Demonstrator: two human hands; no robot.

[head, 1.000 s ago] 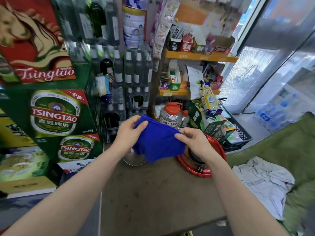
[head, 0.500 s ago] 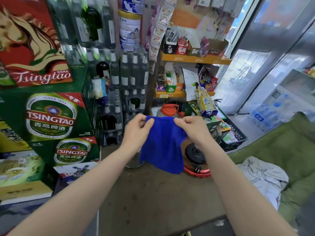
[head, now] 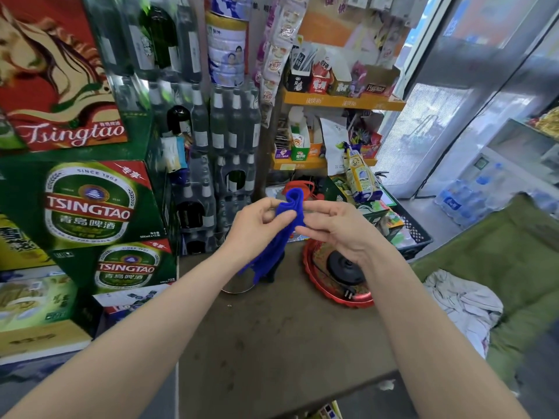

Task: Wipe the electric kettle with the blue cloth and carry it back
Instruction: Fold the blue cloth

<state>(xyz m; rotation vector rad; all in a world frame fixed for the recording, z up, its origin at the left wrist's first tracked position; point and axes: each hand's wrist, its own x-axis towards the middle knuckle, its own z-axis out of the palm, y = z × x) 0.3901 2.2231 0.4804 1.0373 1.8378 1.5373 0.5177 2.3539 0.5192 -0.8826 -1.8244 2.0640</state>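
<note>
The blue cloth [head: 284, 234] hangs bunched into a narrow strip above the far end of the brown table [head: 272, 343]. My left hand [head: 257, 228] pinches its upper part from the left, and my right hand [head: 335, 234] pinches it from the right, fingertips almost meeting. Behind and below the cloth, only a shiny steel rim and a bit of black handle of the electric kettle [head: 239, 287] show. Its black round base [head: 344, 267], with a plug, lies in a red tray [head: 357, 299] to the right.
Green beer boxes [head: 87, 204] are stacked at the left, packs of bottles [head: 217, 131] behind the table. An orange shelf [head: 341, 101] of goods and a black crate [head: 414, 237] stand at the back right. A white rag [head: 462, 300] lies on green fabric [head: 499, 252] at right.
The cloth was spread wide between my hands; both hands have come together and gathered it into a narrow bunch. The kettle base in the tray is uncovered.
</note>
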